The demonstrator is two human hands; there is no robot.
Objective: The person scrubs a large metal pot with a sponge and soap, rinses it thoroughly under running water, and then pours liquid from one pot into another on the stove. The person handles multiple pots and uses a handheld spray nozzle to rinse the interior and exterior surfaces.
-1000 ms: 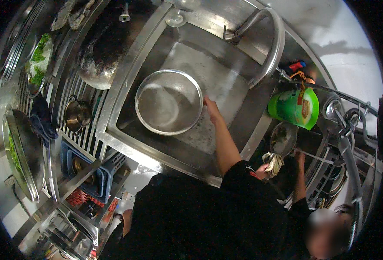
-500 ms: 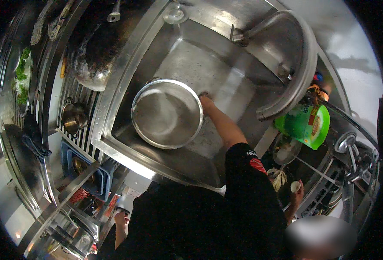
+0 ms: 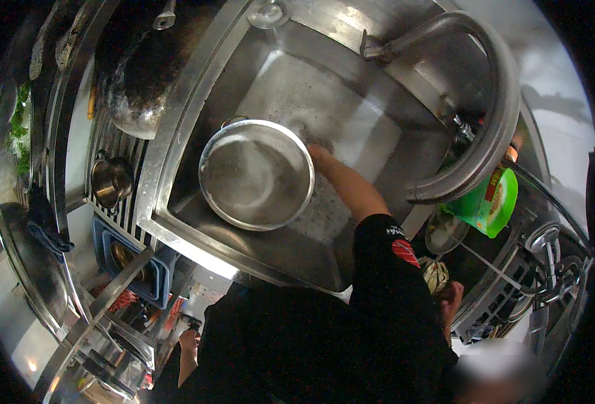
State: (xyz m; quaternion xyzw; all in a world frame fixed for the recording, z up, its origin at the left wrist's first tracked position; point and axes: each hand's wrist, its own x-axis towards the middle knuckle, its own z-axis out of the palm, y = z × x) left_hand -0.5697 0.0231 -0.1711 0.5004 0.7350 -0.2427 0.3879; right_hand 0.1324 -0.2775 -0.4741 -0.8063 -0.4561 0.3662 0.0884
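Observation:
A large round steel pot [image 3: 254,178] stands in a deep steel sink [image 3: 277,84], its mouth facing me and a loop handle on its far rim. My right hand [image 3: 318,153], reaching in from a black sleeve, is at the right side of this pot, against its outer wall. Its fingers look curled, with a dark, blurred patch at their tips. What they hold is too unclear to name, and the pot's edge partly hides them. My left hand does not show.
A thick curved metal pipe [image 3: 506,87] arches over the sink's right side. Beyond it sits a green pouch [image 3: 489,202]. Left are a blackened wok [image 3: 136,101], a small steel pot [image 3: 111,180] on a rack, and blue-grey trays [image 3: 163,276]. Other people's hands [image 3: 451,299] show at lower right and lower left.
The view has shifted slightly. My right hand stays beside the pot's rim. At the right, another person's hand has dropped lower, and the pale round thing near it no longer shows.

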